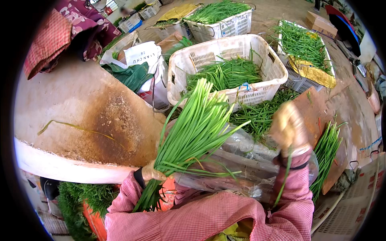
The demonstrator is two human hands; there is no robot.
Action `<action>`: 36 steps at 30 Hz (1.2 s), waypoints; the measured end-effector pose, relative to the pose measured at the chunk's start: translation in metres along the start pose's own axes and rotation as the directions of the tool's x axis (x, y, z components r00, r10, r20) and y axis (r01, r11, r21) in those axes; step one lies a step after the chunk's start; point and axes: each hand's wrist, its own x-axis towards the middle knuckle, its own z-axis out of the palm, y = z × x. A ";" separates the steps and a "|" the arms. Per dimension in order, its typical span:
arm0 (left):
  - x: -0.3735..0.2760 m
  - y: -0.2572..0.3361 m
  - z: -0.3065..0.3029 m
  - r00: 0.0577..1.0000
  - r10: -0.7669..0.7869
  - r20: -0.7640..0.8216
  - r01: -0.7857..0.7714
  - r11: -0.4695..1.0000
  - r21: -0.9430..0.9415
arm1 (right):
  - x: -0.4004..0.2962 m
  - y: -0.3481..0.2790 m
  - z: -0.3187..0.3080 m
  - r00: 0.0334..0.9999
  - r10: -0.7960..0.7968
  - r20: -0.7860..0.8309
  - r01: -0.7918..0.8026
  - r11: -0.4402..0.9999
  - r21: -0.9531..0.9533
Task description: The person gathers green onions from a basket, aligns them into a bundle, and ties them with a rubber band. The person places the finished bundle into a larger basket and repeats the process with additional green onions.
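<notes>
My left hand (153, 173) grips a thick bunch of long green leaves, likely garlic chives (190, 135), near its dark leafy end. The pale cut ends fan out upward, away from me. To the right, my right hand (289, 128) is raised and blurred, its fingers curled. A single green leaf (285, 177) hangs from it along the sleeve, seemingly pinched in the fist. Clear plastic sheeting (241, 147) covers my lap between the two hands. Loose green trimmings (259, 114) lie just past the sheeting.
Ahead stands a white plastic crate (223, 93) partly filled with greens. Further crates of greens (235, 27) (304, 48) stand behind it. A stained slab (75, 114) is at left, with a bag (144, 57) beside it. Another bunch (327, 153) lies on a brown board (313, 105) at right.
</notes>
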 end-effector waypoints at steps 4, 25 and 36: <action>-0.006 -0.014 -0.013 0.994 -0.105 0.045 0.102 0.993 0.059 | 0.058 -0.032 -0.080 0.924 -0.377 -0.070 -0.037 0.094 -0.995; 0.008 0.067 0.041 0.995 -0.008 -0.099 0.015 0.997 0.070 | 0.027 0.025 -0.106 0.923 -0.282 -0.262 -0.371 -0.471 -0.801; 0.042 0.159 0.068 0.997 0.064 0.044 -0.070 0.985 0.157 | -0.015 0.139 0.002 0.725 0.634 0.270 -0.668 0.552 0.499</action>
